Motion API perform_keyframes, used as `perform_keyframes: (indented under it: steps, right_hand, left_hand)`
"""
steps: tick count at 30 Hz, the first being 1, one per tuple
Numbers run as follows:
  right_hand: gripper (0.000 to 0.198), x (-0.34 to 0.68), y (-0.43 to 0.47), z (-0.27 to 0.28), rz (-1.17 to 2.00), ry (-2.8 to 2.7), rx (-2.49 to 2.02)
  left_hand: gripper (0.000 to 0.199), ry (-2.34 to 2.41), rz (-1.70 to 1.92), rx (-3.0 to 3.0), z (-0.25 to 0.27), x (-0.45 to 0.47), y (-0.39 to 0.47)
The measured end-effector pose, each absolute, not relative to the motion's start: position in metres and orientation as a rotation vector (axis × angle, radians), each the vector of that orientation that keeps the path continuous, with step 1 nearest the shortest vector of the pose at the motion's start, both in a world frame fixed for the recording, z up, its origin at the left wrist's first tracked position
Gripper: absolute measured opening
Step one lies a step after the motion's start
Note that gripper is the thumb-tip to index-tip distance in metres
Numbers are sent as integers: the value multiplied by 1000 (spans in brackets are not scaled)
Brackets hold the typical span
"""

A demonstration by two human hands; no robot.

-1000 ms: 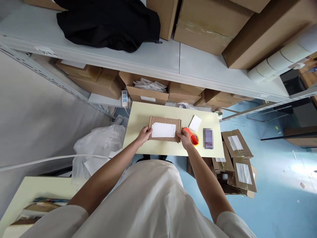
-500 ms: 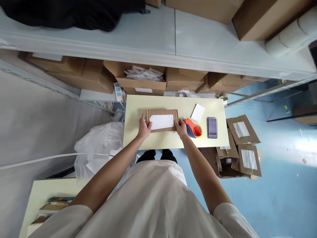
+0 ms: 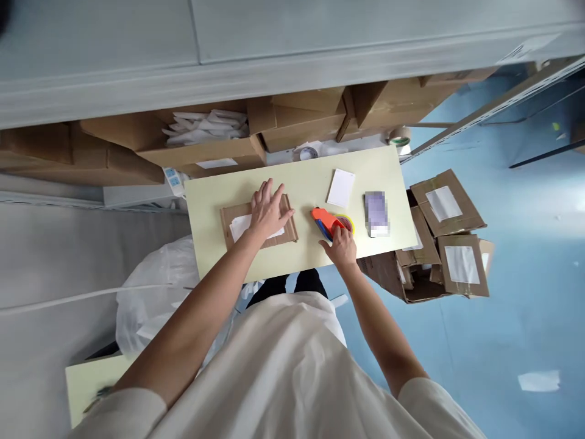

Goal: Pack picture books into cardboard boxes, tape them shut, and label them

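Note:
A flat brown cardboard box (image 3: 290,227) lies on the pale yellow table (image 3: 292,262), with white paper (image 3: 238,227) on its top. My left hand (image 3: 266,213) rests on the box and paper with its fingers spread, covering part of both. An orange and blue tape dispenser (image 3: 325,219) with a yellow-edged roll stands to the right of the box. My right hand (image 3: 342,247) is at the dispenser's near side, its fingertips touching the orange part and its thumb held apart.
A white card (image 3: 340,188) and a purple pack (image 3: 376,210) lie on the table's right side. Cardboard boxes (image 3: 301,125) line the shelf behind, one with white packets (image 3: 208,127). Flattened cartons (image 3: 450,207) are stacked on the floor to the right; a plastic bag (image 3: 150,292) sits left.
My right hand has let go of the box and moved to the tape dispenser. My left hand has shifted from the box's left edge onto its top. The view has turned right.

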State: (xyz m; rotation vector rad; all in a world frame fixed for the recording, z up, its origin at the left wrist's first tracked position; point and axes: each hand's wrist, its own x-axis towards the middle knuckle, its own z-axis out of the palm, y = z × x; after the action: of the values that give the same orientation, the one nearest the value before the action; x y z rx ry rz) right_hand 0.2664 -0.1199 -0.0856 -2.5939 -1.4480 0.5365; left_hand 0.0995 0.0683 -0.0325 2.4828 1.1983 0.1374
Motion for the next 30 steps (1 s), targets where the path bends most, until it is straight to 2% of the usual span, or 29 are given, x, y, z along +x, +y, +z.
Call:
perform_keyframes:
  steps: [4,6,10,14,18,23,30]
  right_hand:
    - [35,268,-103,-105,607,-1497,-2569]
    - [32,275,-101,-108,632,-1513,-2494]
    - [36,306,-106,-98,768,-1499,-2250]
    - [44,339,-114,-81,1214,-1171,-1777]
    - [52,353,-120,-75,1487,-785,-1409]
    - [56,347,-127,-71,1611,-618,-1330]
    - [65,318,-113,-64,1413,-370,-1546]
  left_hand:
    - [63,1289,-11,2457,-48,112,61]
    - [61,1314,-36,2463,-53,106,55]
    - [65,1320,-30,2451,-55,93,50]
    - [73,1239,133,2375,-35,109,49]
    - [63,1062,97,1948,-11,154,49]
    - [41,925,-168,1464,-9,188,58]
    - [29,1088,-350,1885,-17,203,84]
